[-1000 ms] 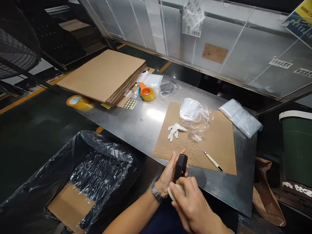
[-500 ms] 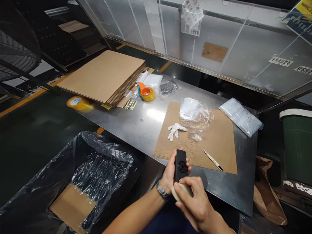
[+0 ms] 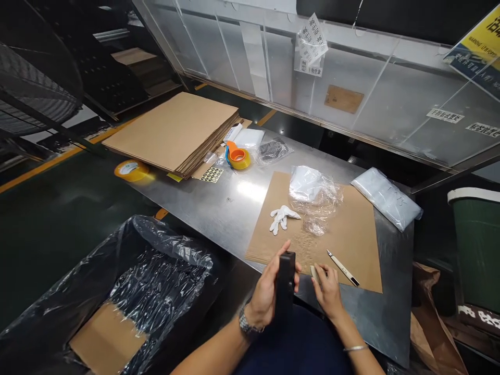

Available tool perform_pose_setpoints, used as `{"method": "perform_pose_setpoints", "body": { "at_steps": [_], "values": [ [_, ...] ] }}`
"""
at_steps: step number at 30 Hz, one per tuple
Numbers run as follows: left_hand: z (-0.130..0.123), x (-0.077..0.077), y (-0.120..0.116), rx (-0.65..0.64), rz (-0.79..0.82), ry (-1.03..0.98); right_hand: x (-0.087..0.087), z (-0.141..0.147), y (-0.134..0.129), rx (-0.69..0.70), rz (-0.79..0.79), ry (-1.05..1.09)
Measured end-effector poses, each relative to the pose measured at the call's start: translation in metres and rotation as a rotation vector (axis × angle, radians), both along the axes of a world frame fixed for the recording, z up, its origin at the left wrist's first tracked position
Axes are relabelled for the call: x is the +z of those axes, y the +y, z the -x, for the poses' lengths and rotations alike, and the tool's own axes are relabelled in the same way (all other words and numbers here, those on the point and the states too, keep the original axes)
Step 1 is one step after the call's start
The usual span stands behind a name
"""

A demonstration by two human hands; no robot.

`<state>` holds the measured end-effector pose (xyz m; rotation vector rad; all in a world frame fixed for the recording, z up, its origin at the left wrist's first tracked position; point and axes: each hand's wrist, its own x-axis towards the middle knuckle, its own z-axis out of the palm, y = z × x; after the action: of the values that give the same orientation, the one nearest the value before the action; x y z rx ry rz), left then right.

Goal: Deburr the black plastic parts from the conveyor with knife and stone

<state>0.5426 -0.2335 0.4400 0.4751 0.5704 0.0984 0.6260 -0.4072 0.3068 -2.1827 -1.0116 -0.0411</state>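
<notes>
Black case [image 3: 286,284] fills your left hand [image 3: 264,294]; your right hand [image 3: 328,290] pinches a pad [image 3: 314,273]; a sideways slip could meet the knife [image 3: 342,268].

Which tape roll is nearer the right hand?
The orange-cored roll, right of the cardboard stack; the other roll lies farther, at the left end of the table.

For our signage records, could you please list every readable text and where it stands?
"WARNING": yellow-and-blue sign
"衍生款": hanging labels
Too small or blurred: the rest of both, two panel strips, white-handled tool, white package, tape roll, sticker sheet.
None seen: black device.
</notes>
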Motion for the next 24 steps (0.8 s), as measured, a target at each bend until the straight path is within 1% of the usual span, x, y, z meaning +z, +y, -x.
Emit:
{"method": "perform_pose_setpoints", "body": {
  "at_steps": [2,3,4,5,7,9,11,12,14,15,17,19,22,24],
  "values": [
    [0.005,0.002,-0.005,-0.048,-0.189,-0.006,-0.012,-0.008,0.008,-0.025,-0.006,0.036],
    [0.008,0.003,-0.007,-0.084,-0.269,0.003,-0.014,-0.011,0.012,-0.040,-0.012,0.057],
    [0.009,0.004,-0.008,-0.127,-0.336,0.014,-0.011,-0.014,0.015,-0.054,-0.020,0.082],
    [0.011,0.004,-0.009,-0.174,-0.390,0.020,-0.004,-0.015,0.018,-0.064,-0.030,0.111],
    [0.012,0.006,-0.009,-0.263,-0.467,0.021,0.021,-0.015,0.020,-0.059,-0.053,0.182],
    [0.011,0.009,-0.008,-0.329,-0.505,0.010,0.056,-0.012,0.020,-0.007,-0.083,0.265],
    [0.010,0.013,-0.006,-0.383,-0.537,-0.006,0.093,-0.007,0.020,0.099,-0.153,0.371],
    [0.010,0.016,-0.006,-0.407,-0.551,-0.020,0.109,-0.004,0.020,0.182,-0.230,0.457],
    [0.009,0.022,-0.005,-0.446,-0.589,-0.054,0.134,-0.001,0.021,0.301,-0.331,0.591],
    [0.010,0.025,-0.005,-0.462,-0.604,-0.060,0.143,0.000,0.022,0.342,-0.357,0.655],
    [0.010,0.030,-0.005,-0.500,-0.615,-0.051,0.152,-0.001,0.021,0.386,-0.353,0.761],
    [0.011,0.034,-0.006,-0.549,-0.582,-0.041,0.155,-0.003,0.019,0.423,-0.330,0.835],
    [0.012,0.038,-0.009,-0.599,-0.489,-0.034,0.156,-0.007,0.015,0.483,-0.289,0.835],
    [0.012,0.040,-0.011,-0.610,-0.460,-0.025,0.157,-0.009,0.013,0.516,-0.272,0.821]
  ]
}}
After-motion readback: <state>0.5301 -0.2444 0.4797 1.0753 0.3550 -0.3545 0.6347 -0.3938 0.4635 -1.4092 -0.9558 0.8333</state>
